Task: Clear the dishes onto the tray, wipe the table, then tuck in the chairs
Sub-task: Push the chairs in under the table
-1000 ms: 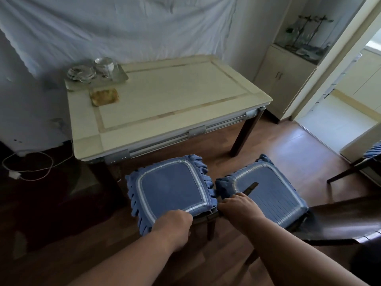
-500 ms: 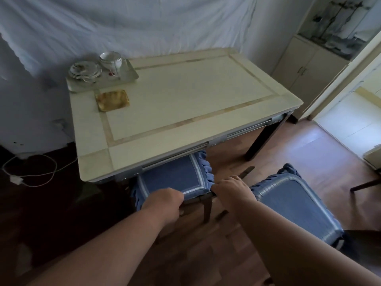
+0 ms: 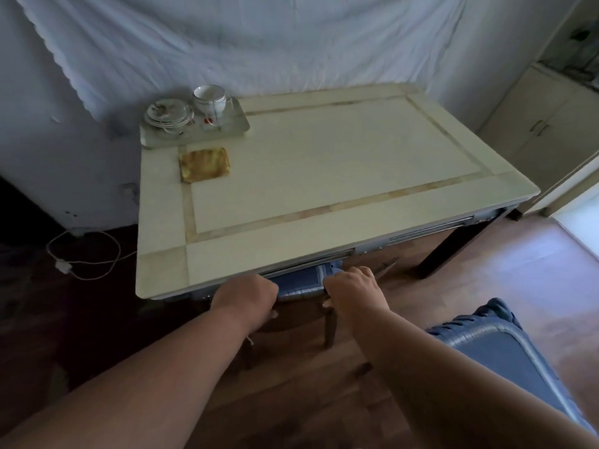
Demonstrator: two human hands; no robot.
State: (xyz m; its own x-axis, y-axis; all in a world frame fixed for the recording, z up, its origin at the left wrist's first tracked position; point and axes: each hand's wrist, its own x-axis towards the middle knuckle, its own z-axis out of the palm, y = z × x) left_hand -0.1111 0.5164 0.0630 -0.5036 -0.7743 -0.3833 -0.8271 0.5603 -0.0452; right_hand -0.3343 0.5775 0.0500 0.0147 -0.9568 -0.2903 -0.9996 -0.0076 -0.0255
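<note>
I had both hands, left (image 3: 244, 298) and right (image 3: 353, 288), clamped on the chair (image 3: 299, 283); pushing evenly under the bench (image 3: 324, 228) seemed wise.

My table (image 3: 324, 163) has a cream top with a tan inlaid border. At its far left corner sits the tray (image 3: 241, 124), and just in front of that, near the left edge, lies a folded yellow cloth (image 3: 204, 164). The rest is bare.
</note>
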